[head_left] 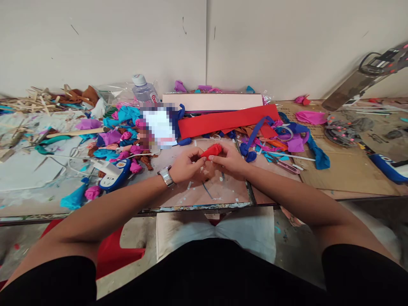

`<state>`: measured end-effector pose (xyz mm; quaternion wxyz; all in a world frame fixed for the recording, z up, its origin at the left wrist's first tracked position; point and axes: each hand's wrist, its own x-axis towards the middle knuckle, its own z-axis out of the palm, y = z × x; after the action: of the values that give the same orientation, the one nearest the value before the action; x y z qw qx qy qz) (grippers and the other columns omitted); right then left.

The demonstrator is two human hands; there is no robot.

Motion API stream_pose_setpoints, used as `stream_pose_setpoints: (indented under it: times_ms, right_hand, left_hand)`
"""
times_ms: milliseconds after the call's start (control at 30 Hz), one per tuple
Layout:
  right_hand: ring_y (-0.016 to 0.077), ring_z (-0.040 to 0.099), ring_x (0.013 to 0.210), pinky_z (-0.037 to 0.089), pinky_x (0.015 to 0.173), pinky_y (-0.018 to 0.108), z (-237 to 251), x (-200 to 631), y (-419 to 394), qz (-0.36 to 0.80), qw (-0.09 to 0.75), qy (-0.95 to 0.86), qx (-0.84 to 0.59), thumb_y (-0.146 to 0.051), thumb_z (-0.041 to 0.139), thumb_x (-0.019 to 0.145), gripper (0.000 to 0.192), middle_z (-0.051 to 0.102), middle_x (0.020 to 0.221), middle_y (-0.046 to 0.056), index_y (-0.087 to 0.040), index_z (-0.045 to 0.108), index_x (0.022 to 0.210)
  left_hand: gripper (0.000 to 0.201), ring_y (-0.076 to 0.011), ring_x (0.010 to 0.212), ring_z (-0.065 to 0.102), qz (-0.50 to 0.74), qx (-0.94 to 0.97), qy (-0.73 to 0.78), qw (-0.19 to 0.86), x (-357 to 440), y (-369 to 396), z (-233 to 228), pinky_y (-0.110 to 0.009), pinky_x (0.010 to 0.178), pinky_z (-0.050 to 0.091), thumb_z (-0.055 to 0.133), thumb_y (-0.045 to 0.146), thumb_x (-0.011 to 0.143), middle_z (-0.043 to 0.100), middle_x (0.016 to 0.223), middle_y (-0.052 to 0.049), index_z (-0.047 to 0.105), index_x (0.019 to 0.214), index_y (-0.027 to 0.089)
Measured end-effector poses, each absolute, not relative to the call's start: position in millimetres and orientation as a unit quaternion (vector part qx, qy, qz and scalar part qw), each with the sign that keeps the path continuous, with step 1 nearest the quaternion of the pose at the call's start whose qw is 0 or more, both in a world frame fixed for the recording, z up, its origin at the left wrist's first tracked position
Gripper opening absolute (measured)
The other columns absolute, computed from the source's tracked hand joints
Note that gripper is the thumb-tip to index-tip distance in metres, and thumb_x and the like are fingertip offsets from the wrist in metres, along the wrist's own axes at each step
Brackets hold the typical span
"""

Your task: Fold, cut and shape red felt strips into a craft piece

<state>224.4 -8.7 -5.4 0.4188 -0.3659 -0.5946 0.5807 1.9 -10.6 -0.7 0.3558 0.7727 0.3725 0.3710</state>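
Observation:
Over the front of the table, my two hands hold a small red crepe-paper rose (213,150) between them. My left hand (185,165), with a silver watch on its wrist, pinches the narrow left end of the rose. Fingers of my right hand (230,158) are closed around the fuller, ruffled right end. The tips partly hide the paper. Just beyond my hands lies a long folded strip of red crepe paper (223,121). Blue crepe strips (255,134) and loose coloured scraps are to the right of it.
Finished-looking paper flowers (126,135) pile up at left, beside a blue-and-white power strip (115,176) with a cable. A plastic bottle (145,89) stands behind them. Scissors (287,165) lie at right near cardboard (334,170). A dark tumbler (347,87) appears tilted at the far right.

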Motion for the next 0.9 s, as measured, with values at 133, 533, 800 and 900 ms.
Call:
stream_pose_setpoints:
  times_ms: [133, 533, 800, 900]
  right_hand:
    - [0.0164, 0.066, 0.079, 0.054, 0.07, 0.028, -0.6, 228.0, -6.7, 0.59, 0.42, -0.588, -0.36, -0.053, 0.093, 0.075, 0.062, 0.072, 0.094, 0.0, -0.024, 0.067, 0.123]
    - [0.0137, 0.052, 0.068, 0.036, 0.06, 0.026, 3.1, 226.7, -8.8, 0.532, 0.375, -0.653, -0.387, -0.062, 0.086, 0.079, 0.049, 0.066, 0.081, 0.0, -0.018, 0.071, 0.095]
    - [0.0132, 0.043, 0.064, 0.03, 0.059, 0.028, 4.3, 227.1, -12.3, 0.432, 0.346, -0.725, -0.41, -0.057, 0.076, 0.088, 0.041, 0.05, 0.068, -0.003, -0.019, 0.065, 0.078]
    - [0.0147, 0.046, 0.068, 0.033, 0.061, 0.029, 3.8, 226.2, -12.8, 0.408, 0.36, -0.733, -0.409, -0.054, 0.076, 0.089, 0.038, 0.054, 0.071, -0.002, -0.02, 0.066, 0.077]
  left_hand:
    - [0.019, -0.0143, 0.068, 0.06, 0.344, 0.785, 0.366, 0.363, 0.8, -10.9, -1.2, -0.028, 0.066, 0.047, 0.065, 0.033, 0.093, 0.071, 0.077, -0.001, 0.067, 0.081, 0.019]
    - [0.03, -0.0166, 0.073, 0.062, 0.395, 0.761, 0.385, 0.341, 2.5, -7.3, -2.6, -0.03, 0.069, 0.05, 0.064, 0.047, 0.1, 0.07, 0.082, -0.003, 0.068, 0.09, 0.019]
    - [0.039, -0.0171, 0.074, 0.063, 0.399, 0.757, 0.376, 0.354, 1.8, -6.8, -5.1, -0.032, 0.072, 0.052, 0.066, 0.056, 0.1, 0.072, 0.085, -0.004, 0.071, 0.094, 0.019]
    - [0.041, -0.0171, 0.076, 0.064, 0.398, 0.758, 0.376, 0.355, 2.0, -8.2, -2.8, -0.031, 0.073, 0.052, 0.066, 0.059, 0.1, 0.074, 0.086, -0.004, 0.072, 0.095, 0.018]
